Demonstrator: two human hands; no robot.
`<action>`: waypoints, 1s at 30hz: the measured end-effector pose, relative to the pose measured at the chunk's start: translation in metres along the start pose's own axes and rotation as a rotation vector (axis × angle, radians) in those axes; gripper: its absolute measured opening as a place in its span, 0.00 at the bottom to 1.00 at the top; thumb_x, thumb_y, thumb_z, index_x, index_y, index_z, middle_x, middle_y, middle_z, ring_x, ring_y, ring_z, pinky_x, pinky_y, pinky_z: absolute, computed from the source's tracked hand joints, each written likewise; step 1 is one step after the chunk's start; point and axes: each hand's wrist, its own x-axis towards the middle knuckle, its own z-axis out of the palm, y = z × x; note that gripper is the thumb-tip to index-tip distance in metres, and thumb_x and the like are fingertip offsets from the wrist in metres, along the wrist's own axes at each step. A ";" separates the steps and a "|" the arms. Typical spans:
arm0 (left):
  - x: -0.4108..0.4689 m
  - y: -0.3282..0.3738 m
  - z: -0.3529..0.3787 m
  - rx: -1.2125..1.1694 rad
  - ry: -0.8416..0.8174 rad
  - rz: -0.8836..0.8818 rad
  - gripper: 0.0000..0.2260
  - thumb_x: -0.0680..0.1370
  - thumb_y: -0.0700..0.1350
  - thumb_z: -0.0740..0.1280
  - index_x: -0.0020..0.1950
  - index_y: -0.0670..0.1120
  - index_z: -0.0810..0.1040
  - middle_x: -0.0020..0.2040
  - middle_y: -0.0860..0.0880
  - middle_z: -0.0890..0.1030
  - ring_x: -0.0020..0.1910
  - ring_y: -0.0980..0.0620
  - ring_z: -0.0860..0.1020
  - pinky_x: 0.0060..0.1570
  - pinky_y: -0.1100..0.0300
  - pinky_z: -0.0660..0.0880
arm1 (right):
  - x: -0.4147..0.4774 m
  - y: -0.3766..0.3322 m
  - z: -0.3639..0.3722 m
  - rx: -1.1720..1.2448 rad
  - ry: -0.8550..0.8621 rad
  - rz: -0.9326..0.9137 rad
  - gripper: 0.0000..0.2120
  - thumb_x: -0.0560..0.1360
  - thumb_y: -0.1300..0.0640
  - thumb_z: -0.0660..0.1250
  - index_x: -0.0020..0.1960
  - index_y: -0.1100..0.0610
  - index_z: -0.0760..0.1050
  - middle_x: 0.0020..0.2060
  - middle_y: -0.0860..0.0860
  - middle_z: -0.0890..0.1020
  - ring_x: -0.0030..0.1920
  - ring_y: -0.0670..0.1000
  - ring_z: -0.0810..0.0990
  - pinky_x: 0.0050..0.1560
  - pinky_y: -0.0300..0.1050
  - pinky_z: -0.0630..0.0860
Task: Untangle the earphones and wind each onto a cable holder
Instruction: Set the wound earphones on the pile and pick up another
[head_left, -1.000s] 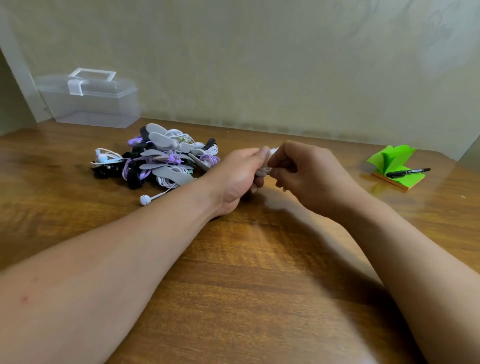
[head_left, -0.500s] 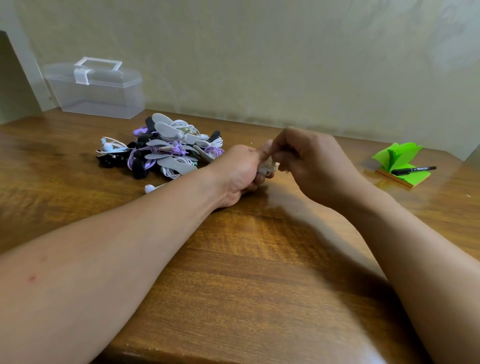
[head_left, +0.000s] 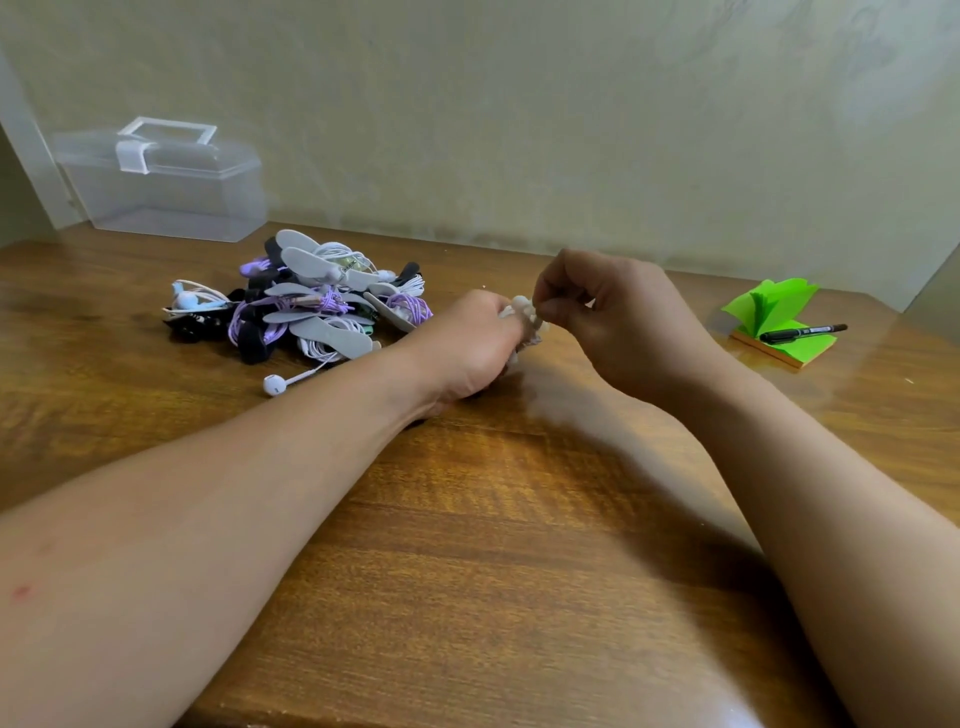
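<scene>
Now I see both hands meeting over the middle of the table (head_left: 467, 571). My left hand (head_left: 467, 348) is curled around a small white bundle (head_left: 524, 317), earphone cord by the look of it, though most of it is hidden in the fist. My right hand (head_left: 618, 322) pinches the top of that bundle between thumb and fingertips, the other fingers curled in. Left of the hands lies the pile (head_left: 306, 306) of white, purple and black earphones mixed with grey holders; one white earbud (head_left: 274, 384) trails out toward me. A clear box (head_left: 166, 182) stands closed by the wall behind the pile. Well to the right, a pen (head_left: 802, 332) lies on a green notepad (head_left: 774, 317).
</scene>
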 end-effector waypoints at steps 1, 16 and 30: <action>-0.001 0.001 0.000 0.054 0.010 0.014 0.14 0.85 0.54 0.62 0.54 0.46 0.81 0.37 0.50 0.77 0.34 0.52 0.72 0.40 0.55 0.67 | 0.000 -0.003 0.001 -0.038 0.003 -0.034 0.04 0.80 0.59 0.71 0.50 0.50 0.80 0.42 0.43 0.83 0.43 0.47 0.79 0.43 0.43 0.74; -0.009 0.002 -0.014 0.272 -0.172 0.161 0.11 0.78 0.55 0.66 0.55 0.50 0.80 0.51 0.45 0.83 0.49 0.48 0.80 0.52 0.45 0.75 | -0.003 0.012 0.003 0.599 -0.200 0.241 0.04 0.83 0.60 0.68 0.50 0.55 0.80 0.41 0.48 0.81 0.41 0.46 0.76 0.43 0.39 0.72; -0.013 0.002 -0.024 -0.062 -0.375 0.169 0.05 0.79 0.44 0.69 0.52 0.43 0.78 0.43 0.43 0.79 0.42 0.47 0.76 0.47 0.48 0.73 | -0.004 0.023 -0.019 1.025 -0.441 0.413 0.08 0.80 0.67 0.66 0.46 0.59 0.80 0.38 0.53 0.84 0.36 0.48 0.82 0.33 0.39 0.79</action>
